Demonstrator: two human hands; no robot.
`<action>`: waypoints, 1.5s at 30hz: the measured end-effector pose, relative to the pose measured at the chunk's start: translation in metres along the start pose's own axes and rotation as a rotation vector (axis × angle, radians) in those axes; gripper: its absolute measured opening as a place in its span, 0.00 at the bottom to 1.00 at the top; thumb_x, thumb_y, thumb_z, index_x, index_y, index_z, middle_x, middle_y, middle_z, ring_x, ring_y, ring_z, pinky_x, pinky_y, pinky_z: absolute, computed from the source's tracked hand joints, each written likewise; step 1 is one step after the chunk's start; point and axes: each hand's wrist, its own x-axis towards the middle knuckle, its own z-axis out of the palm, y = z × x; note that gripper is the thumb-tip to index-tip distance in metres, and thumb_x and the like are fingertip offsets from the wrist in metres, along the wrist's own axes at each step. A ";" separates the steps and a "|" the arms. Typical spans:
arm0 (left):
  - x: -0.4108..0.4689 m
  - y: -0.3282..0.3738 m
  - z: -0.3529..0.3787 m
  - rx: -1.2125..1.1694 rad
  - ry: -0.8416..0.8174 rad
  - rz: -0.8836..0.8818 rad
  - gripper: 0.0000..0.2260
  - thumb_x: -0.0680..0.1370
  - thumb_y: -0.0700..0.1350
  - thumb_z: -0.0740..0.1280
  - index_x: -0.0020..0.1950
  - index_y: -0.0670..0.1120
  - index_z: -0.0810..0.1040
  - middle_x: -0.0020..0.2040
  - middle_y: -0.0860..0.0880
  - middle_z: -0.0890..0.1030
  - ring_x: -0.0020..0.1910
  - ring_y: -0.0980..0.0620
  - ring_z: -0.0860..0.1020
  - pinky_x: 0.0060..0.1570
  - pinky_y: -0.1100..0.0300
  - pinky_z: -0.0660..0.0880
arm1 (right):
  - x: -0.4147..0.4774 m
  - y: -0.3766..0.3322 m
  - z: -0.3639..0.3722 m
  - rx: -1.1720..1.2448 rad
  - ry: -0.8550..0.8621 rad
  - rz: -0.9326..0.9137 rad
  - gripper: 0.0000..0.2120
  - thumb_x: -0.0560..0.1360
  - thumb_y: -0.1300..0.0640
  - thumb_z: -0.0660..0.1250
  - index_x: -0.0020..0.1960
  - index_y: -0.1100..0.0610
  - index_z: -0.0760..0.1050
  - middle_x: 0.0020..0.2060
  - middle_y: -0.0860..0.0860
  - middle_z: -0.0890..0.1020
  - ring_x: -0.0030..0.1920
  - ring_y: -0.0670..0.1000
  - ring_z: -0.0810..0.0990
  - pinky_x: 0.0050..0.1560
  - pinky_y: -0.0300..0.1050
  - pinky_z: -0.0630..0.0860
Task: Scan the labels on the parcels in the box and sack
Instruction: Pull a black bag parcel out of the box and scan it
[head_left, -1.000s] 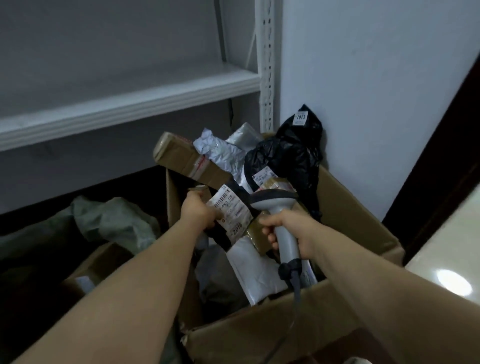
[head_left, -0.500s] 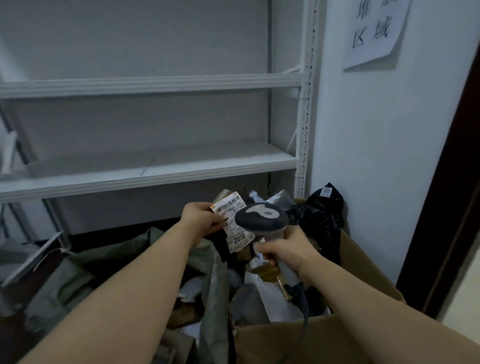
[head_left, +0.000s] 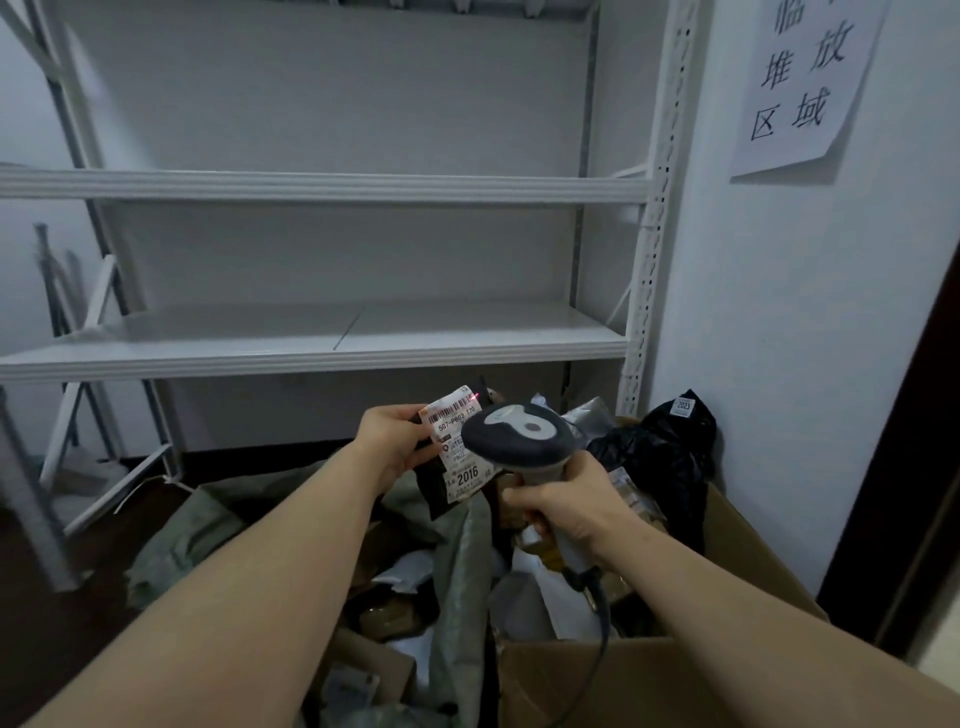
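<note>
Head view, landmark: the cardboard box (head_left: 628, 680), open at lower right, its near wall running along the bottom edge.

- Left hand (head_left: 396, 448): raised above the box's left edge, fingers and thumb curled round a small dark parcel (head_left: 434, 491), holding it upright clear of the pile.
- White label (head_left: 459, 448) on the parcel faces the camera. A barcode runs across the top, "2016" is in large print low down, and the small print between is not legible.
- A red light spot (head_left: 474, 397) sits at the label's upper right corner, at the end of the barcode.
- Right hand (head_left: 563, 506): above the middle of the box, wrapped tight round the handle of a grey scanner (head_left: 519, 437). The scanner head points away from the camera toward the label and covers the label's right edge. I cannot tell whether the two touch.
- The scanner's cable (head_left: 602, 623) drops from the handle base down over the box's near wall.
- Inside the box: a jumble of parcels, white and silver mailers and brown packets.
- Black bag parcel (head_left: 662, 460) at the box's far right corner, against the wall (its small sticker reads "2023").
- Green sack (head_left: 218, 525) slumps just left of the box, its mouth open beside the box's left wall, more packets showing inside.
- White shelf rack (head_left: 322, 340) stands behind the box and sack.
- Paper sign (head_left: 800, 83) with handwritten characters is high on the wall, above the box's right side.
</note>
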 end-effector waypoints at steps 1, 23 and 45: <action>0.000 0.001 -0.002 -0.005 0.006 0.000 0.11 0.78 0.28 0.60 0.54 0.38 0.78 0.42 0.44 0.79 0.40 0.50 0.78 0.28 0.65 0.79 | 0.000 -0.001 0.001 0.001 -0.001 -0.003 0.06 0.68 0.69 0.71 0.37 0.63 0.75 0.30 0.59 0.76 0.27 0.53 0.70 0.28 0.45 0.70; -0.008 0.005 -0.018 0.064 0.141 -0.035 0.08 0.80 0.36 0.62 0.56 0.41 0.78 0.49 0.42 0.78 0.46 0.45 0.78 0.33 0.55 0.80 | -0.002 -0.001 0.003 -0.070 -0.058 -0.003 0.08 0.69 0.68 0.71 0.34 0.61 0.74 0.25 0.56 0.75 0.21 0.49 0.68 0.24 0.41 0.69; 0.035 -0.084 0.081 0.771 -0.142 -0.094 0.03 0.77 0.36 0.64 0.45 0.41 0.77 0.43 0.42 0.77 0.41 0.47 0.77 0.38 0.56 0.75 | 0.046 0.105 -0.074 0.227 0.254 0.555 0.07 0.73 0.68 0.69 0.39 0.65 0.72 0.24 0.56 0.73 0.23 0.50 0.70 0.22 0.40 0.68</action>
